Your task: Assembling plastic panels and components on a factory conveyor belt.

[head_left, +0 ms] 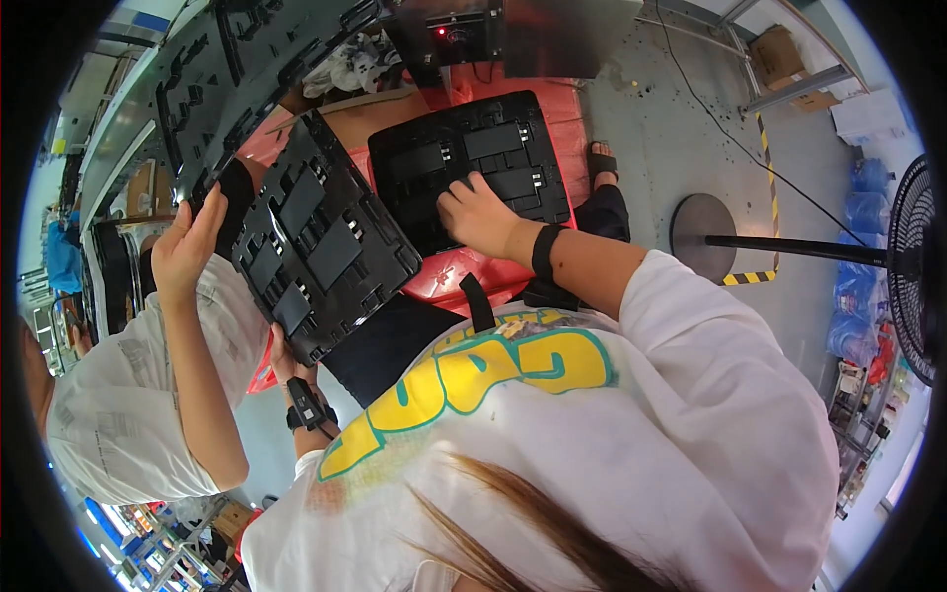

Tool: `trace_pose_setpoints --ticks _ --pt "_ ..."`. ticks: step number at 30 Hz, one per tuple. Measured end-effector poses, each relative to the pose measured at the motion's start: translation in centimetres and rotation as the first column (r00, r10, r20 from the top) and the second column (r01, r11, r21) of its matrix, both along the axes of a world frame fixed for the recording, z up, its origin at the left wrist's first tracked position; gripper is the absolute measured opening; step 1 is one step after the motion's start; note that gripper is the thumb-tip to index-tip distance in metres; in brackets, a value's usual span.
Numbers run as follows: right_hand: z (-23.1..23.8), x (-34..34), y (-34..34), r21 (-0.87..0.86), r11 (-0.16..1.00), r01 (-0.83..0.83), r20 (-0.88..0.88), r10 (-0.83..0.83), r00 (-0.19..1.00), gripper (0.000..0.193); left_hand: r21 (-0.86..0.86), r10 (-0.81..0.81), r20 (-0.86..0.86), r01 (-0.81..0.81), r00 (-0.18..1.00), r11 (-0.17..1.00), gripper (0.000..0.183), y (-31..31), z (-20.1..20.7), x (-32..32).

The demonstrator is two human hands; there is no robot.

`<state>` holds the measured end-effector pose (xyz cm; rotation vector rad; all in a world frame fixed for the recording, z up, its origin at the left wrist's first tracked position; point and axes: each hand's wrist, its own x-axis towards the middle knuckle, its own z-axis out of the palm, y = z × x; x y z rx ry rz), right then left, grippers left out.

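My left hand [287, 361] grips the near left edge of a black plastic tray [383, 276], which is tilted up. Several flat black rectangular parts [335, 254] with small pale ends sit in its pockets. Just right of it, a second black tray [398, 187] lies on a red surface and holds similar flat black parts [498, 140]. My right hand [477, 215] is over this second tray, its fingers curled down beside a part. What these fingertips hold, if anything, is hidden.
At the left, a co-worker's raised hand [187, 242] is at a large black tray [202, 109]. Beyond the trays stands a dark machine [459, 39] with a red light. A cardboard box [373, 116] is behind. A standing fan [912, 271] is at the right.
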<state>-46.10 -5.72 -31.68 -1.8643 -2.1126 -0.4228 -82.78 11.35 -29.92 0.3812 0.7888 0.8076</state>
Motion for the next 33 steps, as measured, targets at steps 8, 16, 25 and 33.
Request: trace_pose_setpoints --ticks 8,16,25,33 --pt "0.0 0.0 0.1 -0.071 0.997 0.044 -0.085 -0.050 0.995 0.013 0.016 -0.037 -0.017 0.037 0.999 0.999 0.030 -1.0 1.5 0.8" --pt "1.7 2.8 -3.9 -0.202 0.969 0.141 -0.718 -0.244 0.652 0.032 0.067 -0.167 -0.202 0.183 0.965 0.981 0.035 -0.7 3.4 2.1" --pt "5.9 4.3 -5.4 -0.380 0.913 0.150 -0.888 -0.315 -0.336 0.042 0.036 -0.498 -0.266 0.525 0.825 0.850 0.045 -3.6 4.2 14.8" --pt "0.6 9.4 -6.1 -0.542 0.740 0.399 -0.770 -0.627 0.116 0.051 0.346 -0.137 -0.820 0.672 0.556 0.655 0.028 -2.7 -4.3 20.0"
